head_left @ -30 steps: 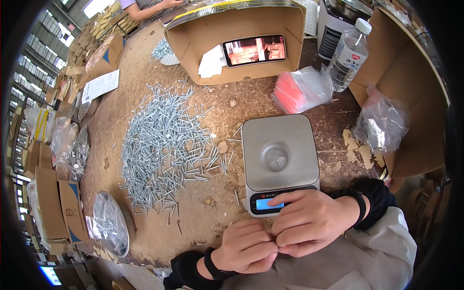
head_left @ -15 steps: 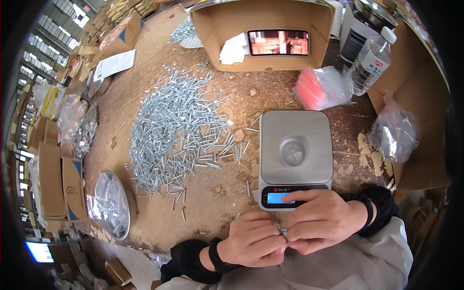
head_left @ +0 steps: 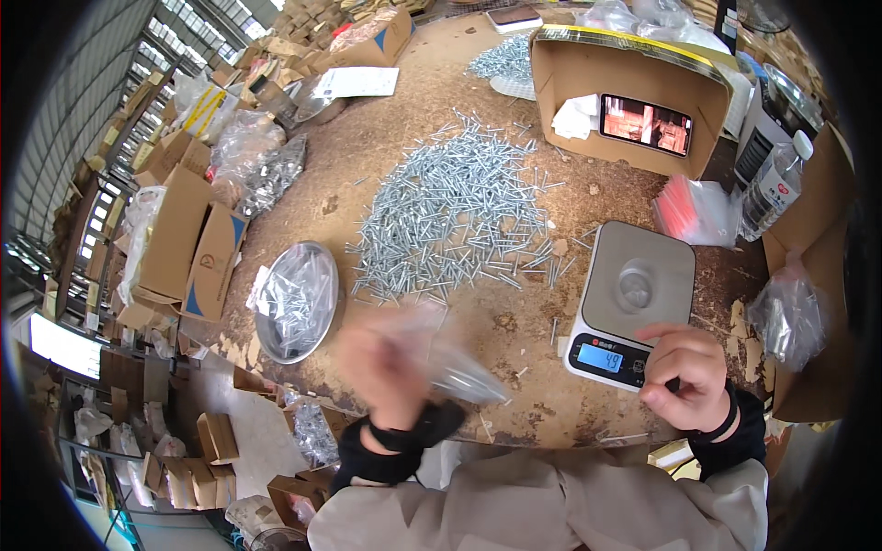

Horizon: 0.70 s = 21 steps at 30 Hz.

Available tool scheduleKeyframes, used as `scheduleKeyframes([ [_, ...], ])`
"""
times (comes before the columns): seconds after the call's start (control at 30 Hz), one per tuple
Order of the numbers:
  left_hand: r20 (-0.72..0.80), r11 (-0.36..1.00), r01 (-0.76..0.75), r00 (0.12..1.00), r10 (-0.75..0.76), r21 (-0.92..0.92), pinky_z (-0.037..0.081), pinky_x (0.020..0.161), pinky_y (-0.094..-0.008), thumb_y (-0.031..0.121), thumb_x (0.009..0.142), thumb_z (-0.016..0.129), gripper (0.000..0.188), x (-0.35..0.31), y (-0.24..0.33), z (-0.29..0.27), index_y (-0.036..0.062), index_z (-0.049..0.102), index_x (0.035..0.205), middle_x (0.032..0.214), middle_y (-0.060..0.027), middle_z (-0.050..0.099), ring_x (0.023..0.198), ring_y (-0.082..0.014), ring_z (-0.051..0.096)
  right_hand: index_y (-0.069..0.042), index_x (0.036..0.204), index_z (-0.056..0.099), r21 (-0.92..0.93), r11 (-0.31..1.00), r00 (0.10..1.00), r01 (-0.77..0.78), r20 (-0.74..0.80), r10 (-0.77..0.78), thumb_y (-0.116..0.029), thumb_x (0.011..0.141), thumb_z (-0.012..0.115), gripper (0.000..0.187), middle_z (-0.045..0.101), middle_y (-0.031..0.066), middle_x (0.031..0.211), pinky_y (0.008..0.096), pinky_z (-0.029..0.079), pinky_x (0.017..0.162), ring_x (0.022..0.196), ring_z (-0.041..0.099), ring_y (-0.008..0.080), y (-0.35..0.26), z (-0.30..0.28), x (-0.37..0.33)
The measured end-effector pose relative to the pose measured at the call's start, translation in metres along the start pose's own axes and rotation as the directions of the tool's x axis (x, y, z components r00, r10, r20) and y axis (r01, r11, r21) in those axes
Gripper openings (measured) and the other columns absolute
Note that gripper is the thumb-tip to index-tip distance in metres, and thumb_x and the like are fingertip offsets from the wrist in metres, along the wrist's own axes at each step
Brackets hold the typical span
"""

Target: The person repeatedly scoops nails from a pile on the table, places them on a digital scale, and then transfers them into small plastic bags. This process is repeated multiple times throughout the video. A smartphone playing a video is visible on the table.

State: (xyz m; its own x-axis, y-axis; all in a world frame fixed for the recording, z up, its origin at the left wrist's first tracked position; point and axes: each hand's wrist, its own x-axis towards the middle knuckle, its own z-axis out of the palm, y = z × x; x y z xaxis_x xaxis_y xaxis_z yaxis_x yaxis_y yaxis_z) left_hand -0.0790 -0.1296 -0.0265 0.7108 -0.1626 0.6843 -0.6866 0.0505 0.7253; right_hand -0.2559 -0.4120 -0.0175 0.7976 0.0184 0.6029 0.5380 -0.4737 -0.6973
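Observation:
My left hand (head_left: 384,363), smeared by motion, is over the table's near side beside the metal bowl. Hanging from it to the right is a clear plastic bag (head_left: 464,375) with thin metal pieces in its lower end. My right hand (head_left: 687,375) is at the front right corner of the digital scale (head_left: 634,285). Its fingers are curled in loosely, the index finger reaching the scale's edge; nothing shows in its grip. A small clear round dish (head_left: 636,286) sits on the scale's plate, and the display (head_left: 599,356) glows blue. Loose silver screws (head_left: 450,211) are heaped mid-table.
A metal bowl (head_left: 333,317) holding filled clear bags stands at left, near cardboard boxes (head_left: 213,262). A phone (head_left: 646,124) leans inside an open carton (head_left: 574,78) at the back. Red-edged plastic bags (head_left: 703,211) and a water bottle (head_left: 774,188) are at right.
My hands have parted from their shared grip before the scale. The left has swung left with the plastic bag; the right has drawn back to the scale's corner. The view has turned left.

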Motion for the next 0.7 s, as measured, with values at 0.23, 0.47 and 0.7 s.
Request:
scheduleKeyframes([
  [0.23,-0.454,0.921,0.065,0.882,0.127,0.384,0.046,0.081,-0.0279,0.024,0.106,0.05,0.03,0.07,-0.039,-0.142,-0.0002,0.067,0.102,0.1,-0.0065,0.069,0.087,-0.011,0.06,-0.009,0.072,0.062,-0.07,0.997,0.999,0.038,-0.016,-0.039,-0.011,0.079,0.079,0.019,0.058,0.002,0.063,0.0437,0.057,0.08,0.056,0.06,0.0224,-0.003,0.007,-0.002],
  [0.47,-0.096,0.722,0.355,0.922,-0.374,0.594,0.049,0.09,-0.0333,0.017,0.102,0.057,0.027,0.056,-0.104,-0.218,-0.0045,0.068,0.114,0.107,-0.0097,0.071,0.098,-0.0199,0.066,-0.009,0.071,0.062,-0.102,0.987,0.992,0.126,0.006,-0.127,-0.013,0.078,0.08,0.019,0.058,0.0026,0.065,0.0422,0.057,0.078,0.058,0.06,0.0241,0.0,0.007,0.0],
  [0.7,0.442,0.627,-0.285,0.891,-0.106,0.725,0.047,0.095,-0.0447,0.013,0.088,0.07,0.027,0.052,-0.06,-0.07,0.0013,0.067,0.112,0.113,-0.0174,0.066,0.109,-0.0374,0.06,-0.008,0.072,0.061,-0.171,0.982,0.995,0.078,-0.051,-0.087,-0.011,0.078,0.078,0.018,0.057,0.0033,0.065,0.0421,0.057,0.077,0.057,0.059,0.0258,0.005,0.0,-0.002],
])
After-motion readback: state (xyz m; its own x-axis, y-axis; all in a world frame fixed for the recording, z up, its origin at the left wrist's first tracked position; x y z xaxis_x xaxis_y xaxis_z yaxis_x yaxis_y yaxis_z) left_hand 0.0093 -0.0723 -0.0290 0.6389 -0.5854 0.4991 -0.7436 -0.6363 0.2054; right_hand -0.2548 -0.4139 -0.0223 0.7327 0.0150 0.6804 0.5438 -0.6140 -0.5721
